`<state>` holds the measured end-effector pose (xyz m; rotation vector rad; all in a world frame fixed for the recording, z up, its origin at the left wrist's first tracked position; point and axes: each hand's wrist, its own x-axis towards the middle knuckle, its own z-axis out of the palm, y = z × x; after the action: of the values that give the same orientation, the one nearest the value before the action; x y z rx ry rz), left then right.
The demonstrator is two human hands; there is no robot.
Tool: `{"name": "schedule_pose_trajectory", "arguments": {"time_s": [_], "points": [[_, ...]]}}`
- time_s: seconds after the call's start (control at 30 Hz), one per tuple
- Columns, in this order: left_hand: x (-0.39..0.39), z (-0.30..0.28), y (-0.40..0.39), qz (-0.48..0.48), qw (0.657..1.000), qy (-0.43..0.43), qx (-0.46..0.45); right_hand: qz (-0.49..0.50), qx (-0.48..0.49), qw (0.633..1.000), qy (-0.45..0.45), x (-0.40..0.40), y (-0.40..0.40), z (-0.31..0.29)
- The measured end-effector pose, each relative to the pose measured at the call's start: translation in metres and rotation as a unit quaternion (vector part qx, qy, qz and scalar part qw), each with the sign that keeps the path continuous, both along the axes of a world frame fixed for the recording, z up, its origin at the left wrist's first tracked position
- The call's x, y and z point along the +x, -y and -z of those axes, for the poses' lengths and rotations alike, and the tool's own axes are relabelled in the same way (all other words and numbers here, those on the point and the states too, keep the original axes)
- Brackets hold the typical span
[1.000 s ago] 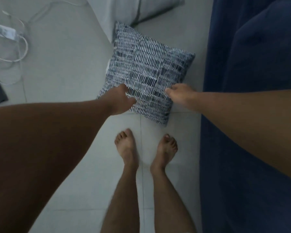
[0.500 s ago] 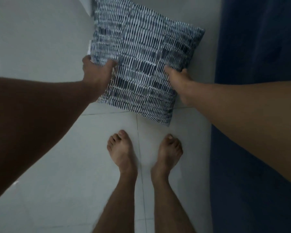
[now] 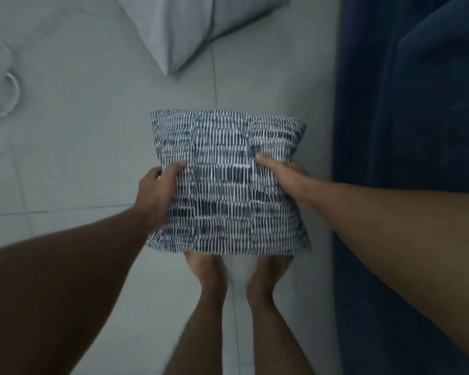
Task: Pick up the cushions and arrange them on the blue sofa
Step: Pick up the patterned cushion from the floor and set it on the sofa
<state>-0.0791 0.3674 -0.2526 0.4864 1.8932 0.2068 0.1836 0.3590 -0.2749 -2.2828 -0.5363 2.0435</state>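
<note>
Both hands (image 3: 157,194) (image 3: 284,175) hold the patterned cushion (image 3: 228,185) squarely, stripes running away.

A woven cloth cushion (image 3: 228,185), matt and creased, is seen beside the sofa (image 3: 406,131), covered in soft, velvety cloth; smooth tiles (image 3: 79,131) lie under it.

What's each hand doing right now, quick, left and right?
Left hand: closed on the left edge of the patterned cushion.
Right hand: closed on its right edge.
</note>
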Motion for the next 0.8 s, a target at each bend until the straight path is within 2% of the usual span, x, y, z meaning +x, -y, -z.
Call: {"name": "schedule_pose_trajectory", "arguments": {"time_s": [0.13, 0.27, 0.4, 0.5, 0.63, 0.8], "points": [[0.010, -0.051, -0.014, -0.141, 0.989, 0.037, -0.040, 0.040, 0.059, 0.997, -0.007, 0.006, -0.023, -0.038], [0.013, -0.115, -0.036, -0.172, 0.982, 0.061, -0.047, 0.029, 0.146, 0.989, -0.002, 0.006, -0.048, -0.114], [0.003, -0.168, -0.048, -0.159, 0.979, 0.103, -0.079, 0.044, 0.174, 0.984, 0.005, 0.002, -0.056, -0.185], [-0.004, -0.194, -0.053, -0.110, 0.981, 0.127, -0.092, 0.060, 0.184, 0.981, 0.033, 0.007, -0.052, -0.229], [0.006, -0.258, -0.070, -0.065, 0.995, 0.077, -0.028, 0.104, 0.191, 0.974, 0.056, 0.012, -0.056, -0.277], [0.032, -0.332, -0.096, -0.038, 0.995, 0.069, 0.057, 0.149, 0.239, 0.957, 0.066, 0.030, -0.073, -0.345]]}}
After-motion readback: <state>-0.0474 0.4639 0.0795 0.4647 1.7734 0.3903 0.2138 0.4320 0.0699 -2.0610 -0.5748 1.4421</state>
